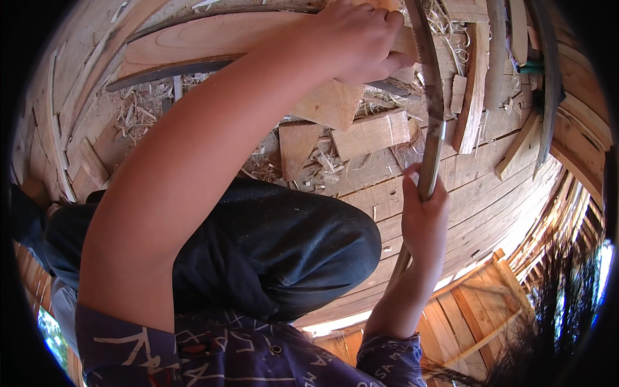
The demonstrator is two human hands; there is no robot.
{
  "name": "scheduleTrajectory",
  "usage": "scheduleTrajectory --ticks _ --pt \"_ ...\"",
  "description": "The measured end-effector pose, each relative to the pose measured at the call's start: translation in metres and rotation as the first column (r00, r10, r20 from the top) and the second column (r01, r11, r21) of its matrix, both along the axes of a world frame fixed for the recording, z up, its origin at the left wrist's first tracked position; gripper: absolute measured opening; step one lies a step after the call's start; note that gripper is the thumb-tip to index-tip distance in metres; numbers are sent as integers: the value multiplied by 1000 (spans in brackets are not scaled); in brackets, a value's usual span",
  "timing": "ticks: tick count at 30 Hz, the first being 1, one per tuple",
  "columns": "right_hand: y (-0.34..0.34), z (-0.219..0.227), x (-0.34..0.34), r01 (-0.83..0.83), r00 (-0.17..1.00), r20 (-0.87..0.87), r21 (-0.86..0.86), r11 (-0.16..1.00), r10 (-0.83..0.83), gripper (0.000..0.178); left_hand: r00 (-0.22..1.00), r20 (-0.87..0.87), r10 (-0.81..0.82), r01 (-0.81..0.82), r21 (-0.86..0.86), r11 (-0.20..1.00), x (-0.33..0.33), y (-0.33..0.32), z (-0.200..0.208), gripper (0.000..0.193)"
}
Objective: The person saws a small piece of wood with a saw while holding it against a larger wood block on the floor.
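1. The right grip (425, 206), at right of centre, is closed around the shaft of a long, narrow hand tool with a grey metal blade and a pale straight handle (433, 158); the shaft shows both above and below the fist.
2. The tool's blade runs up to the top edge of the view, curving slightly, and its left edge looks toothed.
3. The left grip (367, 42), at top centre, has its fingers curled over the right-hand part of a long, pale-brown wooden board (213, 40), just beside the blade; whether it pinches the board or only presses on it, I cannot tell.
4. The board extends leftward behind the forearm, with a dark, curved strip (167, 74) along its near edge.
5. Nearer the person than the left grip lie a pale rectangular wooden block (371, 133) and a squarish wooden offcut (300, 149), side by side among curly, light wood shavings (137, 115).
6. To the right of the blade, a curved, light-brown wooden piece (475, 87) lies on the wooden plank floor (483, 174).
7. A bent knee in dark trousers (303, 245) is below the offcuts.
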State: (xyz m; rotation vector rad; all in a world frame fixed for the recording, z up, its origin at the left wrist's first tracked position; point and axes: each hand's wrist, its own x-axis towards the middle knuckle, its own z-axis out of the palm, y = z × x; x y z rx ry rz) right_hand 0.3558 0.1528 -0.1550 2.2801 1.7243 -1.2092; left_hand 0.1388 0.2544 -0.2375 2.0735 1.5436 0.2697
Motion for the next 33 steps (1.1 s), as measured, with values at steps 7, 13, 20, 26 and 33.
scheduleTrajectory --ticks 7,13,20,26,33 --pt "-44 25 11 32 999 -20 -18 999 -33 8 999 2 -46 46 47 998 2 1 -11 66" --pt "11 -29 -9 -44 998 -36 119 992 49 8 999 49 -15 20 -113 993 0 3 10 68" --pt "-6 -7 -14 -40 999 -19 92 995 42 8 1000 4 -15 14 122 992 4 -18 3 63" --pt "-33 21 -23 -67 991 -93 271 960 95 7 989 136 53 -74 151 986 -9 -17 23 51" --pt "-117 83 -29 24 980 -199 215 976 20 7 893 450 24 -275 503 819 -38 -110 84 22"
